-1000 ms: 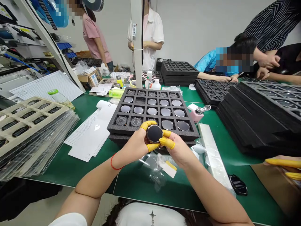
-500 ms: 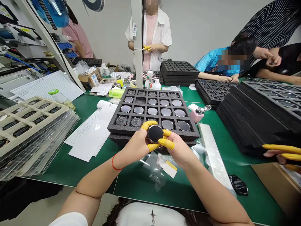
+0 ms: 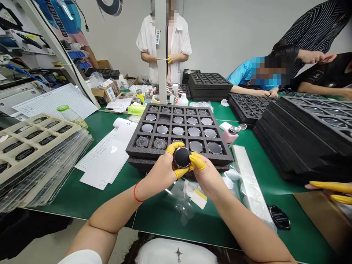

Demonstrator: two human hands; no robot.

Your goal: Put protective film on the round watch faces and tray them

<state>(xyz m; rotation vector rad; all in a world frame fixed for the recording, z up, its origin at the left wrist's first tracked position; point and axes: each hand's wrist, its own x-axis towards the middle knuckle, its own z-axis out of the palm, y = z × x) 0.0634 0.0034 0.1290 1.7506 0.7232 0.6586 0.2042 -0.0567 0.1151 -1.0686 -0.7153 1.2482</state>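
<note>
Between my two hands is a round watch case [image 3: 182, 157] with a dark glass face turned up toward me. My left hand [image 3: 162, 167], in yellow finger cots, grips its left side with thumb below and forefinger above. My right hand [image 3: 205, 170], also in yellow cots, pinches the right rim, thumb and fingertips together there. Just beyond lies a black foam tray [image 3: 180, 154] with several watch cases in its square pockets; some show grey faces, others ringed dark backs. One pocket in the second row from the back holds no watch. My hands cover part of the front row.
Stacked black trays [image 3: 297, 139] stand right; clear and cream trays [image 3: 41, 161] left. A pink bottle [image 3: 230, 135], a white wrapped strip [image 3: 253, 183], paper sheets [image 3: 106, 157] and plastic film lie around. A co-worker's yellow-cotted hand [image 3: 332, 189] reaches over a cardboard box [image 3: 316, 212].
My right fingers have shifted along the watch's right rim, the forefinger now bent over its edge. The watch has barely moved. Across the table, the standing person in white has moved left.
</note>
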